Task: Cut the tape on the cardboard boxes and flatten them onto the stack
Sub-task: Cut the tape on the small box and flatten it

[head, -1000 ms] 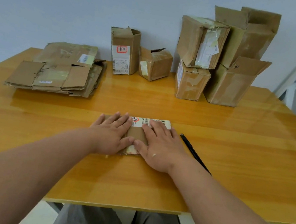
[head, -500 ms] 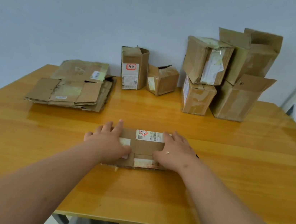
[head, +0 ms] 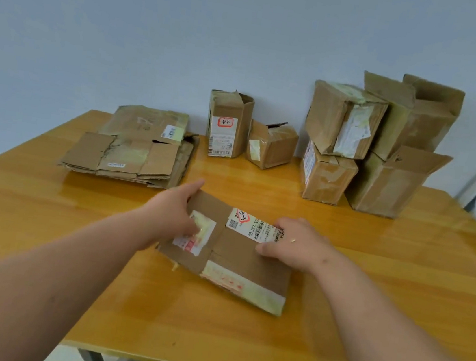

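Both hands are on the flattened box (head: 230,252) at the middle of the table (head: 399,280). Left hand (head: 173,212) grips its left end, thumb on top over the pale tape patch and fingers curled round the far corner. Right hand (head: 295,244) holds the right end near the shipping label (head: 253,226), thumb on the upper face; its fingers are hidden behind the board, so how far they wrap under I cannot tell, though it reads as a grip. The box sits skewed, with its long axis running from far-left to near-right, the left end next to the left hand and the taped near-right corner closest to the person. That corner looks to rest on or just above the wood; whether the far edge has come off the table is hard to judge. The stack (head: 132,148) of flattened cardboard lies far and to the left, well apart from the box, on the left hand's side, so that hand is the nearer one and would probably lead a carry across. The stack's long side runs roughly left to right along the table, so the box seems to need a slight turn to lie square on it. Six unflattened boxes stand along the wall: a tall box (head: 227,124) and a small box (head: 271,145) in the middle, and four more piled at the right (head: 380,144), which suggests the task is well short of done. No cutter shows.
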Demonstrator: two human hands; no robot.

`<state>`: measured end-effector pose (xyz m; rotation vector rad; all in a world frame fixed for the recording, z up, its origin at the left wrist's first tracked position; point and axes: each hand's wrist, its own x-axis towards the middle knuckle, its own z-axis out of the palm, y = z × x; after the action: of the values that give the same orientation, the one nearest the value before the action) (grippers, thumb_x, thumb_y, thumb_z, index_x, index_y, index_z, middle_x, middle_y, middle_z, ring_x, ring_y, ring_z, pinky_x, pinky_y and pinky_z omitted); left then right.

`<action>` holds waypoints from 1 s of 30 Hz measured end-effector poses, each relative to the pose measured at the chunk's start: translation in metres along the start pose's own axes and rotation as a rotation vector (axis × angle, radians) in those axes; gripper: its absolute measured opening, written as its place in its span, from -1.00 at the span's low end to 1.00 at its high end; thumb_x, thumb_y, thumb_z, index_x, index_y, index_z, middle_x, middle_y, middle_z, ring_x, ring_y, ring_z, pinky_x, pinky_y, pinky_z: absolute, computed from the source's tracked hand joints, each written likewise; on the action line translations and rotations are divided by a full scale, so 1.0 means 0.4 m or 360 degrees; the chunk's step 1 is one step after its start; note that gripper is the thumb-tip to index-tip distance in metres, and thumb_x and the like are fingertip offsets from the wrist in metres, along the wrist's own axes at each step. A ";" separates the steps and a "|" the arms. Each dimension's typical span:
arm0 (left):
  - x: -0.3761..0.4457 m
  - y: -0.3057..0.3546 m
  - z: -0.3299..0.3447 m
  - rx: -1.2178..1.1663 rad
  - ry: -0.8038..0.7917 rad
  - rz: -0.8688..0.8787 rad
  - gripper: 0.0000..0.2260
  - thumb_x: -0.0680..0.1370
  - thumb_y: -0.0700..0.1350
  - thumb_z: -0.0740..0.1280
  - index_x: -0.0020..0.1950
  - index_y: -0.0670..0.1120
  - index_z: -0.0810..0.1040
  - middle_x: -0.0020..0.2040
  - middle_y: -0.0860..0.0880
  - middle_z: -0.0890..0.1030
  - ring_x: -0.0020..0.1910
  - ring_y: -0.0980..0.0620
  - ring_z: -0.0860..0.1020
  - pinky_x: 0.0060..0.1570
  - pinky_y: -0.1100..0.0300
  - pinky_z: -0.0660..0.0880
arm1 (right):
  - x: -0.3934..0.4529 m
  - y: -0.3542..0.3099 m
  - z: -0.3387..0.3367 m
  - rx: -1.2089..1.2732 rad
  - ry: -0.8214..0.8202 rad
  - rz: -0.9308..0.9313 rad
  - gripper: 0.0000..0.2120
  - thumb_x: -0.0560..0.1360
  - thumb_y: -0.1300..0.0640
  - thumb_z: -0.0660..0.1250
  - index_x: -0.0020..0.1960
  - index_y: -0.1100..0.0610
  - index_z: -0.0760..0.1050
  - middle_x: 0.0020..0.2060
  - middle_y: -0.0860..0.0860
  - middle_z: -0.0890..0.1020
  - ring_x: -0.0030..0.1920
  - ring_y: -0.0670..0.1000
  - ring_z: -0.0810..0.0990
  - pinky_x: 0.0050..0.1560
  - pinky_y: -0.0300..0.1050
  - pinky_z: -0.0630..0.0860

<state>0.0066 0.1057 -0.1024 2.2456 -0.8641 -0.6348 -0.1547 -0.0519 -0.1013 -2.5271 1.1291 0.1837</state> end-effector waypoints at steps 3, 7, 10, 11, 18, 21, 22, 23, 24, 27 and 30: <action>0.018 -0.004 -0.070 -0.0110 0.0129 0.0037 -0.13 0.44 -0.25 0.47 0.55 0.22 0.05 -0.02 0.13 0.48 -0.13 0.00 0.63 -0.22 0.05 0.64 | 0.006 -0.015 -0.015 0.0497 -0.0109 -0.0138 -0.79 0.57 0.02 0.32 0.17 0.05 0.49 0.08 0.04 0.60 0.03 0.06 0.57 -0.08 -0.02 0.49; 0.048 -0.029 -0.173 -0.0407 0.0303 0.0009 -0.36 0.48 -0.09 0.47 0.49 0.12 0.29 -0.06 0.00 0.65 -0.14 0.00 0.65 -0.15 0.04 0.60 | 0.035 -0.070 -0.008 0.0942 -0.0066 -0.0238 -0.97 0.60 0.06 0.27 0.02 -0.05 0.48 -0.05 0.01 0.65 -0.16 0.00 0.55 -0.27 -0.10 0.39; 0.081 -0.059 -0.246 -0.0856 0.0395 -0.0101 -0.52 0.51 -0.05 0.44 0.40 0.06 0.41 -0.03 -0.03 0.64 -0.07 -0.02 0.62 -0.16 0.11 0.55 | 0.067 -0.143 -0.003 0.1201 0.0005 -0.0321 -0.94 0.62 0.08 0.25 0.06 0.01 0.48 -0.05 0.01 0.65 -0.17 -0.03 0.55 -0.27 -0.14 0.39; 0.098 -0.070 -0.266 -0.1001 0.0456 -0.0121 -0.52 0.50 -0.03 0.44 0.39 0.05 0.41 0.01 -0.03 0.63 -0.02 -0.02 0.59 -0.14 0.12 0.54 | 0.079 -0.172 -0.003 0.1284 0.0017 -0.0338 -0.93 0.63 0.10 0.24 0.08 0.04 0.48 -0.05 0.01 0.66 -0.17 -0.04 0.57 -0.27 -0.16 0.40; 0.199 -0.150 -0.363 -0.0929 0.0741 0.0015 -0.42 0.55 0.14 0.33 0.51 0.08 0.22 0.24 0.05 0.51 0.13 0.02 0.51 0.21 -0.02 0.44 | 0.213 -0.384 0.004 0.1827 0.0140 -0.0245 -0.89 0.64 0.13 0.20 0.13 0.04 0.47 0.01 0.01 0.66 -0.09 0.00 0.60 -0.26 -0.14 0.45; 0.243 -0.165 -0.379 -0.0786 0.0708 0.0124 -0.43 0.57 0.07 0.32 0.53 0.13 0.16 0.11 0.13 0.54 0.01 0.12 0.55 -0.06 0.13 0.52 | 0.276 -0.480 0.010 0.1944 0.0180 -0.0230 -0.82 0.64 0.15 0.20 0.23 0.06 0.40 0.06 -0.01 0.63 -0.02 -0.01 0.60 -0.21 -0.17 0.48; 0.262 -0.169 -0.383 -0.0696 0.0732 0.0153 -0.44 0.58 0.04 0.32 0.52 0.15 0.17 0.12 0.15 0.52 0.00 0.16 0.53 -0.17 0.19 0.48 | 0.298 -0.508 0.013 0.1950 0.0198 -0.0230 -0.82 0.64 0.16 0.20 0.23 0.03 0.35 0.06 -0.03 0.61 0.02 -0.01 0.60 -0.14 -0.14 0.51; 0.281 -0.170 -0.386 -0.0592 0.0770 0.0196 -0.45 0.58 0.03 0.32 0.52 0.16 0.18 0.15 0.15 0.49 0.00 0.17 0.51 -0.20 0.20 0.46 | 0.319 -0.536 0.014 0.1945 0.0223 -0.0239 -0.79 0.63 0.18 0.20 0.21 -0.02 0.28 0.06 -0.06 0.58 0.05 -0.01 0.59 -0.06 -0.12 0.53; 0.300 -0.175 -0.391 -0.0469 0.0789 0.0239 -0.46 0.58 0.02 0.32 0.52 0.17 0.19 0.19 0.14 0.46 0.04 0.15 0.50 -0.16 0.18 0.47 | 0.341 -0.561 0.017 0.1907 0.0236 -0.0261 -0.74 0.63 0.21 0.19 0.22 -0.06 0.24 0.08 -0.06 0.57 0.07 0.00 0.57 0.00 -0.11 0.53; 0.365 -0.205 -0.399 0.0195 0.0689 0.0211 -0.50 0.58 0.13 0.24 0.51 0.20 0.22 0.40 0.05 0.35 0.32 -0.02 0.39 0.24 -0.04 0.40 | 0.404 -0.616 0.043 0.1230 0.0218 -0.0295 -0.58 0.58 0.17 0.22 0.41 0.04 0.22 0.25 0.06 0.51 0.18 0.09 0.51 0.14 -0.02 0.44; 0.425 -0.249 -0.374 0.1080 0.0272 0.0001 -0.50 0.59 0.27 0.05 0.53 0.22 0.14 0.56 0.08 0.11 0.51 -0.06 0.16 0.45 -0.15 0.08 | 0.447 -0.611 0.085 -0.0019 0.0330 -0.0240 -0.45 0.52 -0.16 0.23 0.41 0.09 0.27 0.31 0.11 0.37 0.29 0.17 0.34 0.23 0.12 0.23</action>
<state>0.2539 0.0995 -0.1060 2.8400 -1.1084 -0.1403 0.1475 -0.0132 -0.1127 -2.6766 1.0057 -0.1141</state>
